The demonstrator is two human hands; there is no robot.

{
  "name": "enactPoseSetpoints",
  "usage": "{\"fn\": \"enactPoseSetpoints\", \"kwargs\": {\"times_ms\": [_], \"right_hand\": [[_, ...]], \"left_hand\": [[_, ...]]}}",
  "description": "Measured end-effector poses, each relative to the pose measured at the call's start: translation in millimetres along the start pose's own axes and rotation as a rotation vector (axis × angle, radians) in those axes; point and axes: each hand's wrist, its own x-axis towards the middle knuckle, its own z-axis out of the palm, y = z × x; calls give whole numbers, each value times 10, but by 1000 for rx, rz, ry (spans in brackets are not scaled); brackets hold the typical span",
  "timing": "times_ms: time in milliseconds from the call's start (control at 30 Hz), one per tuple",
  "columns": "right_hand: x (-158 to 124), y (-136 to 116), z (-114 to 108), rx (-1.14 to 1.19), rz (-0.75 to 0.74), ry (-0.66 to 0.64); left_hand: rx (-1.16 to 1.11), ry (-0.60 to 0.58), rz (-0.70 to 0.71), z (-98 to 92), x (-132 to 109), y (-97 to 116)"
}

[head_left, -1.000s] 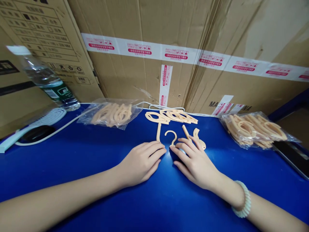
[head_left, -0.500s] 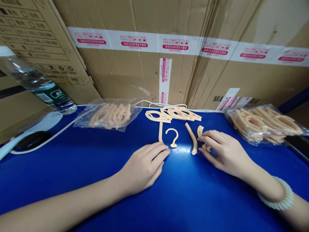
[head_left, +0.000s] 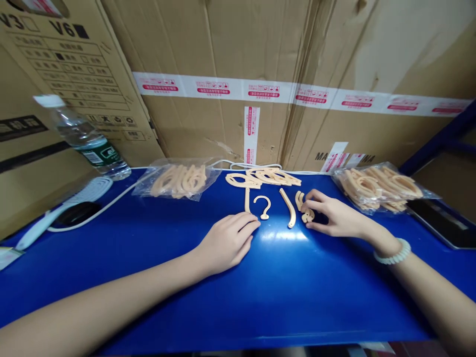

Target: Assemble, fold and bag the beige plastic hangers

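Observation:
My left hand lies palm down on the blue table, fingers loosely curled, its tips near a straight peach plastic stick and a small hook piece. My right hand pinches a small curved peach piece between thumb and fingers at table level. A longer curved strip lies just left of that piece. Behind them sits a loose pile of peach loop parts.
Two clear bags of the same peach parts lie at the back, one on the left and one on the right. A water bottle, a white comb-like thing and a white cable stand far left. Cardboard boxes wall the back. A dark tablet lies far right.
My right hand slid right, away from the hook piece, onto the small curved piece and closed on it. The left hand stayed put. The view shifted.

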Motion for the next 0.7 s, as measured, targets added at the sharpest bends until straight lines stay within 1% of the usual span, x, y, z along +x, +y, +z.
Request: {"fn": "enactPoseSetpoints", "kwargs": {"times_ms": [133, 400, 500, 600, 700], "right_hand": [[9, 58, 18, 87, 4, 2], [22, 131, 31, 78, -16, 49], [24, 64, 15, 6, -1, 78], [36, -64, 15, -69, 29, 151], [63, -213, 60, -99, -51, 186]], "left_hand": [[19, -11, 4, -6, 22, 0], [92, -25, 4, -32, 58, 8], [97, -23, 10, -40, 59, 13], [85, -31, 4, -50, 62, 14], [34, -81, 20, -68, 79, 9]]}}
